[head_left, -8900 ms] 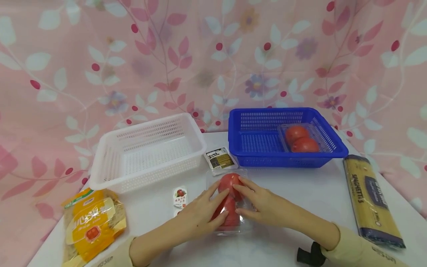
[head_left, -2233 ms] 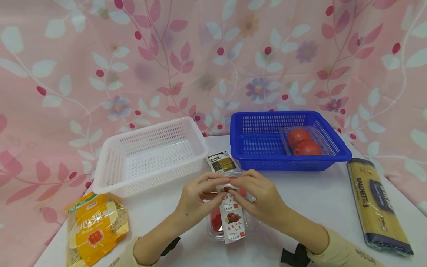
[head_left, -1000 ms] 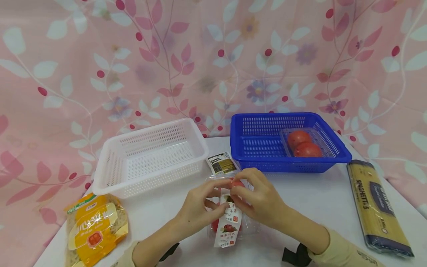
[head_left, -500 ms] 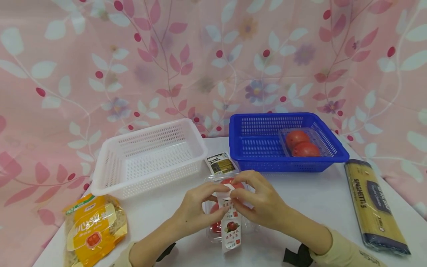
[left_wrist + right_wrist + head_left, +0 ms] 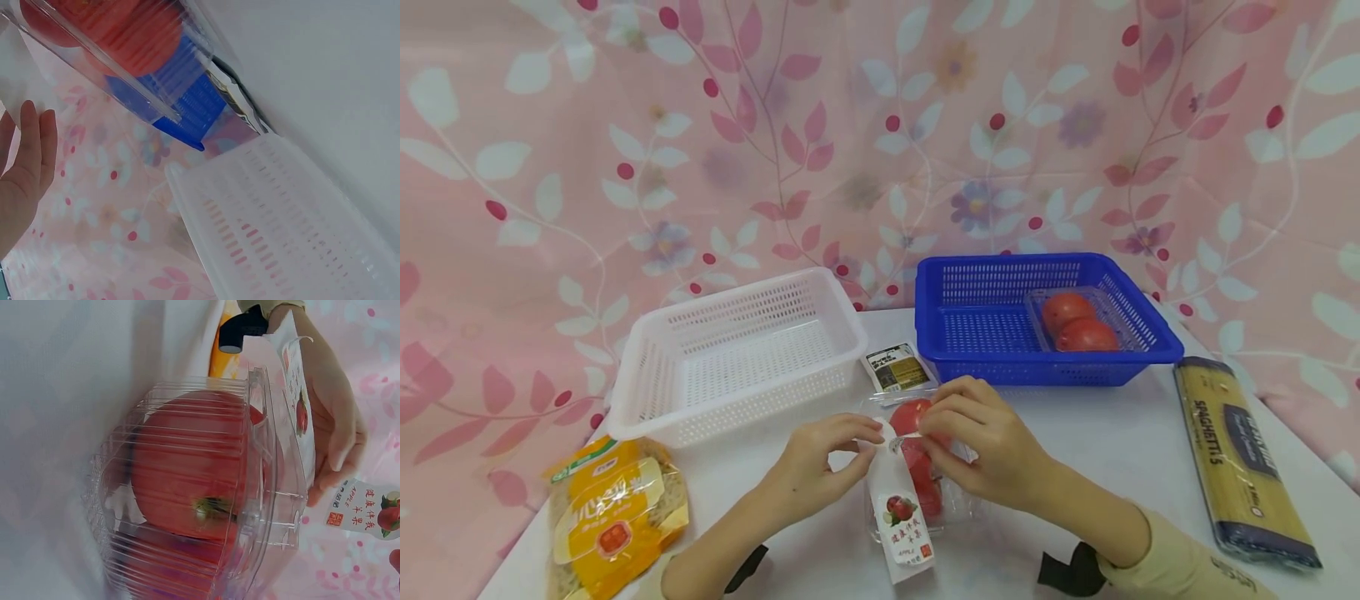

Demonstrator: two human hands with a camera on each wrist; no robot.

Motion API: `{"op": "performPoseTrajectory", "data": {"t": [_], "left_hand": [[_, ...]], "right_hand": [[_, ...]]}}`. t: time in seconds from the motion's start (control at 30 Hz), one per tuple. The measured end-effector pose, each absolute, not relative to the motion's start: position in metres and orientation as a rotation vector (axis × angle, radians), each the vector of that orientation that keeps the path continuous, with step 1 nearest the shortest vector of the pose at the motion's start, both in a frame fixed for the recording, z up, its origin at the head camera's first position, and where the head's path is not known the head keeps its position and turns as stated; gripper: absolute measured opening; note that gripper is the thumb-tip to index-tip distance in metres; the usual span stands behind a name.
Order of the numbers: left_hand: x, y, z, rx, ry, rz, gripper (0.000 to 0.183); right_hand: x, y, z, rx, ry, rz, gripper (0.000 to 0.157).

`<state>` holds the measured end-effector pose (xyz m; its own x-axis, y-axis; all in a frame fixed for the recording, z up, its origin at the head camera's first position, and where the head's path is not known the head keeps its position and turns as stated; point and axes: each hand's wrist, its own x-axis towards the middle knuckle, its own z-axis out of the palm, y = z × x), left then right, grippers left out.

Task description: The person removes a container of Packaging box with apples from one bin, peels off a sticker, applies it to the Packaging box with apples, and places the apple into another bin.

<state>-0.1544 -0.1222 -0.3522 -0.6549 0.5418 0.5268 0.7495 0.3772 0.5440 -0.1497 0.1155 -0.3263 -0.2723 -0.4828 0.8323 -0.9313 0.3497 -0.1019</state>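
My left hand (image 5: pixel 816 462) pinches the upper end of a white backing strip of apple stickers (image 5: pixel 891 500), which hangs down in front of a clear plastic box (image 5: pixel 958 510). Red tomatoes (image 5: pixel 912 415) sit inside that box on the table. To the right, my right hand (image 5: pixel 992 446) has its fingers bent over the box. In the right wrist view, a single apple sticker (image 5: pixel 369 509) hangs off the strip, its far end beside the right fingertip at the image edge. The left wrist view shows the left fingers (image 5: pixel 47 147) against the pale strip.
Behind the box stand a white basket (image 5: pixel 842 379) and a blue basket (image 5: pixel 970 358), the blue one holding another clear box of tomatoes (image 5: pixel 1086 335). A small flat packet (image 5: pixel 897 367) lies between them. A yellow bag (image 5: pixel 613 508) is far left, a spaghetti pack (image 5: pixel 1243 467) far right.
Earlier both hands rested on the boxed tomatoes, then they held the sticker strip together. In the last half second my left hand moved left with the strip, and a sticker came away towards the right hand.
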Motion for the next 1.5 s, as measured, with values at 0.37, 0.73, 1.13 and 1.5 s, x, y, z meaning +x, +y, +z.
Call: {"op": "performPoseTrajectory", "data": {"t": [0.37,0.73,1.13,1.5], "left_hand": [[-0.156,-0.152,-0.358,-1.057,-2.474,-0.996,0.023],[-0.159,-0.170,-0.366,-1.050,-2.598,-0.803,0.026],[-0.161,-0.187,-0.377,-0.712,-2.995,-0.260,0.036],[-0.163,-0.192,-0.377,-0.699,-3.233,-0.408,0.025]], "right_hand": [[-0.155,0.119,-0.329,1.202,-1.926,0.849,0.018],[-0.155,0.124,-0.330,1.109,-2.056,0.942,0.009],[-0.173,0.130,-0.338,1.050,-2.137,1.021,0.018],[-0.181,0.129,-0.343,1.000,-2.219,1.043,0.017]]}}
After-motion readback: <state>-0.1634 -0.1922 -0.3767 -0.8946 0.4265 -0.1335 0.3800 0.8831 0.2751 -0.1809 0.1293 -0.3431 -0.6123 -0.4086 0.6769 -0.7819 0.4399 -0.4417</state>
